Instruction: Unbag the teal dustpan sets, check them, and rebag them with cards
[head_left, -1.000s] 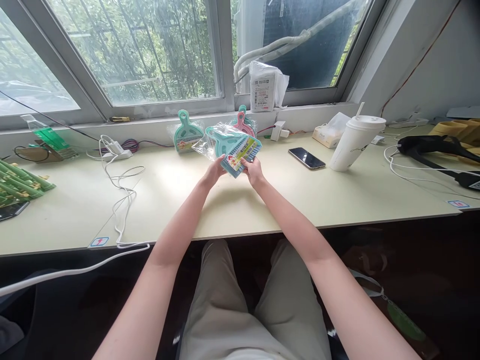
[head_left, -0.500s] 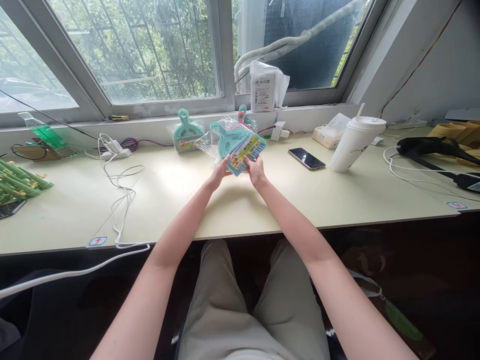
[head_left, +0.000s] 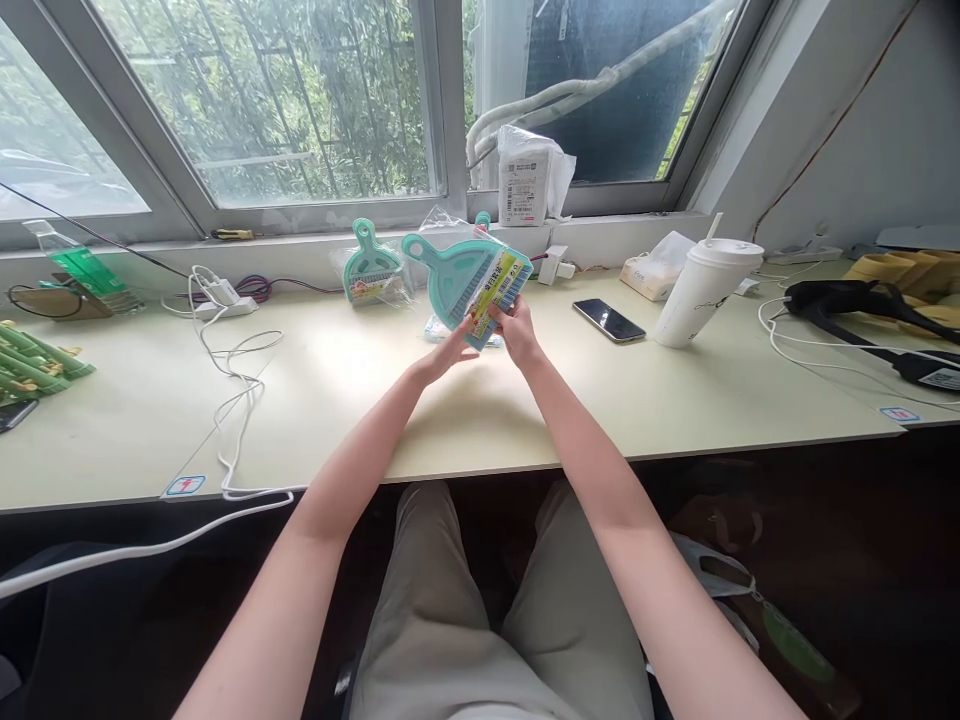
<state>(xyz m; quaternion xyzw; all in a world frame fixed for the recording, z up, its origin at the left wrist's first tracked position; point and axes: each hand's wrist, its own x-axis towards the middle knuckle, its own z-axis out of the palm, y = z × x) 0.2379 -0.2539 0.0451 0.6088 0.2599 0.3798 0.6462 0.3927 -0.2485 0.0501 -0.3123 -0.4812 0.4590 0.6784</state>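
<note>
Dustpan (head_left: pixel 450 278) sits in both hands above the desk (head_left: pixel 690 395), handle up-left. Left hand (head_left: pixel 451 353) grips its low corner; right hand (head_left: pixel 516 328) pinches the label (head_left: pixel 501 280) side. Keep thumbs firm so it can't twist. Count: second dustpan (head_left: pixel 371 268), one teal handle (head_left: pixel 482 219) behind, one phone (head_left: pixel 609 320), one cup (head_left: pixel 706 295).

The left arm (head_left: pixel 322 510) and right arm (head_left: pixel 622 490), both bare, reach forward and converge, elbows slightly bent. The left hand (head_left: pixel 448 355) angles inward, its thumb raised above the fingers, which extend toward the right. The right hand (head_left: pixel 519 336), a little higher, grips between thumb and curled fingers. Below, the clothed legs (head_left: pixel 431 570) are parted
</note>
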